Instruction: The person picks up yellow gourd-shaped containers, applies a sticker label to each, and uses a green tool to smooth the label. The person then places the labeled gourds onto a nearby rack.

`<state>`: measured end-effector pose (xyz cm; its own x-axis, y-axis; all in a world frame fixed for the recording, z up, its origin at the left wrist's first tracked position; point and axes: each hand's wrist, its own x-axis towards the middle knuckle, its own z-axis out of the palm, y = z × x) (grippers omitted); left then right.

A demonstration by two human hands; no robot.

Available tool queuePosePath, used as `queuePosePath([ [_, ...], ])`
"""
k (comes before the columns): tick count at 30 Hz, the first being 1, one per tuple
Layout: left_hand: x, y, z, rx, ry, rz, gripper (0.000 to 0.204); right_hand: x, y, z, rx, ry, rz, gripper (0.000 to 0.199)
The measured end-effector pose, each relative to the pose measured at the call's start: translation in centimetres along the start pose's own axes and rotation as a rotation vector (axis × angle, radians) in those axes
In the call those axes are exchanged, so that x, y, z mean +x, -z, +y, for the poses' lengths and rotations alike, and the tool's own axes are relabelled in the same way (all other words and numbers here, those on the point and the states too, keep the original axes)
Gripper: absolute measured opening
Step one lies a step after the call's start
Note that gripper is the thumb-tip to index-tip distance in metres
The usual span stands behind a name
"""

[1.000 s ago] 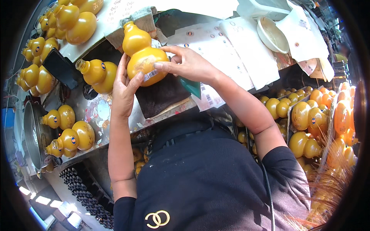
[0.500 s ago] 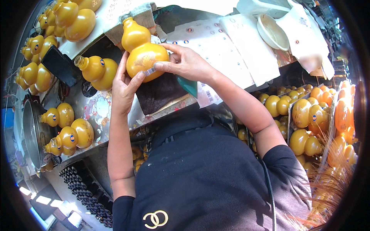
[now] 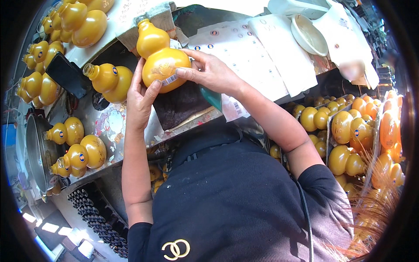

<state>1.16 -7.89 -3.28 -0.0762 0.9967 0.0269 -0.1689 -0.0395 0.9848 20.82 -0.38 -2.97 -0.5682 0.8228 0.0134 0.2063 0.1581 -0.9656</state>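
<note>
Between my two hands is a yellow gourd-shaped bottle (image 3: 162, 56), its neck pointing away from me. My left hand (image 3: 143, 97) grips the left side of its wide base. From the right, my right hand (image 3: 208, 72) holds the same base, its thumb at the end of a small barcode sticker (image 3: 169, 80) low on the bottle. Under the bottle lies a dark cloth pad (image 3: 181, 109) at the table's near edge. Another yellow gourd bottle (image 3: 114, 82) with a round blue emblem lies just left of my left hand.
Sheets of stickers (image 3: 251, 61) cover the table to the right, beside a white bowl (image 3: 309, 36). A dark phone-like slab (image 3: 70, 75) leans on the left among several gourd bottles. A metal basin (image 3: 38, 150) stands at the left edge. Crates of gourd bottles (image 3: 345, 131) fill the right side.
My right thumb has shifted slightly left along the sticker, and more of the barcode shows. The bottle stays in both hands, almost in the same place.
</note>
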Motion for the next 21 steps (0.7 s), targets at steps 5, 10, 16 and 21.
queuePosePath([
  [5,0.0,0.1,0.0,-0.011,0.009,0.008,0.082,0.0,0.0,-0.1,-0.021,-0.022,-0.035,0.069],
  [10,-0.1,-0.2,0.2,0.020,0.020,0.001,0.083,0.0,-0.3,0.1,0.009,-0.002,0.007,0.071],
  [16,0.0,0.0,0.1,0.014,0.006,0.001,0.083,-0.1,-0.7,0.2,0.038,-0.020,0.053,0.072],
  [21,-0.1,-0.3,0.3,0.021,0.025,0.028,0.083,0.1,-1.0,0.7,0.039,0.009,0.099,0.073],
])
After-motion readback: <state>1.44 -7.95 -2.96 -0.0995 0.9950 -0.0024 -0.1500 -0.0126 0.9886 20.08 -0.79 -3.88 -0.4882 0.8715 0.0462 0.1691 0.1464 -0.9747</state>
